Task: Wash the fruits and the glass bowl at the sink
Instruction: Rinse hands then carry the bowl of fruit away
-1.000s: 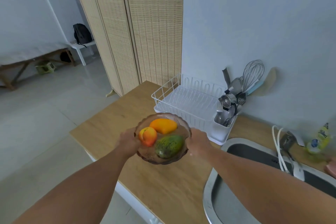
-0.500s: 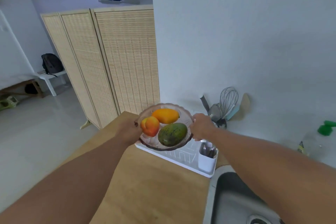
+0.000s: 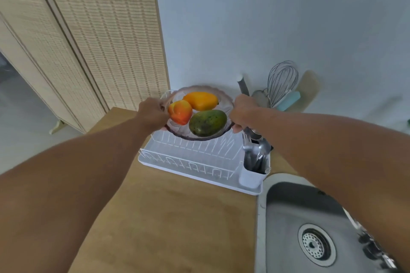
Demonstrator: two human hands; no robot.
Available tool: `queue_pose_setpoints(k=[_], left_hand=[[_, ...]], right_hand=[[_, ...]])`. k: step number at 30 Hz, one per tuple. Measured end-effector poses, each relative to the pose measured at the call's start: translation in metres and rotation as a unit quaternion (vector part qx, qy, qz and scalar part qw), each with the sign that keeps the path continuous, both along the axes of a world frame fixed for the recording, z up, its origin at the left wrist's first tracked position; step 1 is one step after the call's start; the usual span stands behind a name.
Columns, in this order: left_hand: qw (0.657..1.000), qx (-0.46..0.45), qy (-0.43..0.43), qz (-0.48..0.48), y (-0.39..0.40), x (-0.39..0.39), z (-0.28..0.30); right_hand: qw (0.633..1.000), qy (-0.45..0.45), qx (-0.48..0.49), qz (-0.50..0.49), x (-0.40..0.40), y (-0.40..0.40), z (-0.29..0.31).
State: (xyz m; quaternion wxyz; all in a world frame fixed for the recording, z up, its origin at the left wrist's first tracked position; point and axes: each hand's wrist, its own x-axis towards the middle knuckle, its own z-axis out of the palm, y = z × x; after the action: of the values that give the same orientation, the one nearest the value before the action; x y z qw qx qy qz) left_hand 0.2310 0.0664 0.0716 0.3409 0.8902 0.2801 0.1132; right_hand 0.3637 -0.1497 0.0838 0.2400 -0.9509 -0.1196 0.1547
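I hold a scalloped glass bowl (image 3: 177, 129) in the air above the dish rack. My left hand (image 3: 153, 113) grips its left rim and my right hand (image 3: 243, 112) grips its right rim. Inside lie three fruits: an orange-yellow mango (image 3: 200, 101) at the back, a red-orange peach (image 3: 180, 112) on the left, and a green mango (image 3: 207, 123) at the front right. The steel sink (image 3: 288, 210) with its drain (image 3: 316, 244) is at the lower right, partly hidden by my right forearm.
A white dish rack (image 3: 195, 162) sits on the wooden counter (image 3: 166, 217), with a cutlery cup (image 3: 254, 173) full of utensils at its right end. A whisk (image 3: 281, 82) leans by the wall. A woven folding screen (image 3: 88, 35) stands left.
The bowl has stayed in both hands and now sits over the back of the dish rack. My view has tilted down and shifted right, bringing the sink basin and drain into sight.
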Motion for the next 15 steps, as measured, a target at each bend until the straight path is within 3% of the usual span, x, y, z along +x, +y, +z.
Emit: queue_pose_setpoints(k=[7, 15], left_hand=[[1.000, -0.022, 0.005, 0.022, 0.017, 0.021, -0.028], [0.993, -0.084, -0.047, 0.068, 0.014, 0.025, -0.036]], right_hand=[[0.999, 0.013, -0.035, -0.014, 0.011, 0.021, -0.018], [0.997, -0.002, -0.071, -0.008, 0.013, 0.027, -0.024]])
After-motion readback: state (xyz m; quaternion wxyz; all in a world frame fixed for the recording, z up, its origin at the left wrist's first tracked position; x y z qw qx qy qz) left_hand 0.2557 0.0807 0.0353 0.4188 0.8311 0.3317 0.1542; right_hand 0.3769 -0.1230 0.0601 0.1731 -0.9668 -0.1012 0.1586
